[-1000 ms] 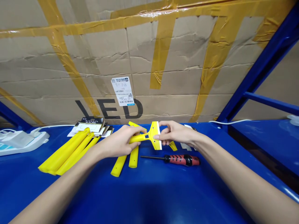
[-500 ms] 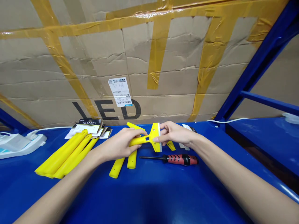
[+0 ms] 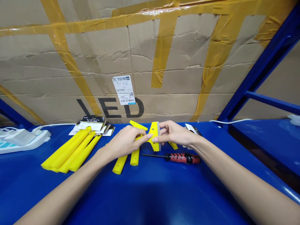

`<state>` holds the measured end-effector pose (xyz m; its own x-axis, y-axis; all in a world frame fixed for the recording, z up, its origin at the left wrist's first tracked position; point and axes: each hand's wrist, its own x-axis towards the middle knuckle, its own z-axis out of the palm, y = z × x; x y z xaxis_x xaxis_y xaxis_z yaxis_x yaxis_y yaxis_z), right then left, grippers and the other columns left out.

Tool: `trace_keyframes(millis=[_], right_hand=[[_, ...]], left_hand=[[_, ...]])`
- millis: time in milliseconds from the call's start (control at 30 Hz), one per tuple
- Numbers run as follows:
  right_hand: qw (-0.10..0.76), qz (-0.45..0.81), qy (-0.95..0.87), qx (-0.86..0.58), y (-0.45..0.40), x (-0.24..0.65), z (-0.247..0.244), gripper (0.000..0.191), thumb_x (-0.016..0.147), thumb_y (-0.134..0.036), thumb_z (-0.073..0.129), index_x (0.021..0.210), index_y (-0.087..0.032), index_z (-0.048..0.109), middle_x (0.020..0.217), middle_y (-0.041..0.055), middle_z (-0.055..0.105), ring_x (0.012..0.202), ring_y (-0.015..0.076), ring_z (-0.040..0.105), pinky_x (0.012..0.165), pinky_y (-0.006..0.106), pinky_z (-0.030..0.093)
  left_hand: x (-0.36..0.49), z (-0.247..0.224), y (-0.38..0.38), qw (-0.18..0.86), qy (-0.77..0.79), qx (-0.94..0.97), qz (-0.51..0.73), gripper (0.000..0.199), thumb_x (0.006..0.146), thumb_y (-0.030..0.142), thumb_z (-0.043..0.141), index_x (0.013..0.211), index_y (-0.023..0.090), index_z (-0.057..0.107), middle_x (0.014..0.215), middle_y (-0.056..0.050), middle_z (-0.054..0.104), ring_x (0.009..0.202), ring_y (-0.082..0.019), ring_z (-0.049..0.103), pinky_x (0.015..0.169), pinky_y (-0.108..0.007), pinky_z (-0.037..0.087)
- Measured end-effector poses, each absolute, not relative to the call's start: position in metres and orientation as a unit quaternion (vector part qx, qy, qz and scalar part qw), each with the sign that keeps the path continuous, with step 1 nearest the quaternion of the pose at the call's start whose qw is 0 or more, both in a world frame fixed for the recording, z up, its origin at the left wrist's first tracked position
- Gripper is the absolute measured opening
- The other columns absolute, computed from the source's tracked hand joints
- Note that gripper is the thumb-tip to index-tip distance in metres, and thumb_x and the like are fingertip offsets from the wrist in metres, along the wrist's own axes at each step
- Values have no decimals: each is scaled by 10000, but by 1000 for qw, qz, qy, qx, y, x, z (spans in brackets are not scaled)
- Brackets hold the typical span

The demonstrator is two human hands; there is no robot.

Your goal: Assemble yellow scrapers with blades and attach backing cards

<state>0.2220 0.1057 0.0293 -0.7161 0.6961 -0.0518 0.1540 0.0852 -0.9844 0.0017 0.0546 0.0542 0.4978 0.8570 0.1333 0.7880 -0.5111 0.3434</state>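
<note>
A yellow scraper (image 3: 154, 136) with a pale blade edge is held above the blue surface. My left hand (image 3: 127, 140) grips its handle, mostly hidden under the fingers, with the thumb on the head. My right hand (image 3: 172, 133) pinches the blade side of the head. Below the hands lies a red and black screwdriver (image 3: 182, 158), its shaft pointing left. Yellow handle pieces (image 3: 134, 157) rest under and beside my left hand, and a flat yellow piece (image 3: 138, 125) is just behind it. Another yellow piece (image 3: 173, 145) shows partly beneath my right hand.
Several yellow handles with card tags (image 3: 67, 150) lie at the left, near a white power strip (image 3: 25, 142). A large taped cardboard box (image 3: 145, 68) stands behind the blue surface (image 3: 150, 193). A blue metal frame (image 3: 255, 72) rises at the right. Packaging (image 3: 192, 128) lies behind my right wrist.
My left hand has slid right along the scraper, its thumb now on the head. My right hand keeps its hold on the blade side. The view has shifted slightly.
</note>
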Motion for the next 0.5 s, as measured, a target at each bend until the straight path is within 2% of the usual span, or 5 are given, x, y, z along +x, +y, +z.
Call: trace_keyframes(millis=[133,267,367,433,500], right_hand=[[238,583,-716,-302,102,218,33,406,688,-359,882,1000,-151,725,724,-2,723,612,107,594,638,253,495],[252,593,-697,-316,101,217,32,407,650,-339,904,947,-137,713,697,-9,715,597,97,588,629,242,494],[251,606,-685,-315,104,219,30,404,644,-319,906,943,-134,705,695,-13,713,593,87,576,624,234,489],[251,611,-675,-329,107,222,29,401,622,-317,916,903,-135,694,695,-8,714,584,84,568,613,232,483],[252,610,-665,-349,110,225,29,404,585,-321,933,845,-138,682,689,-1,713,572,84,563,597,233,481]], left_hand=[[-1,55,55,142,494,844,155,513,1004,500,455,607,180,514,559,47,413,550,-112,325,546,-298,238],[-1,55,59,132,502,842,149,495,1002,493,469,625,180,542,562,41,456,550,-114,374,550,-296,264],[-1,60,53,81,500,852,133,366,1013,451,477,853,182,668,715,-5,629,657,-157,537,613,-296,373],[-2,66,37,-1,490,861,138,302,1004,411,515,1108,178,677,967,-78,700,875,-228,624,738,-334,460],[-4,71,14,-58,464,872,145,257,1017,356,495,1088,197,684,1029,-95,692,951,-251,632,795,-363,500]])
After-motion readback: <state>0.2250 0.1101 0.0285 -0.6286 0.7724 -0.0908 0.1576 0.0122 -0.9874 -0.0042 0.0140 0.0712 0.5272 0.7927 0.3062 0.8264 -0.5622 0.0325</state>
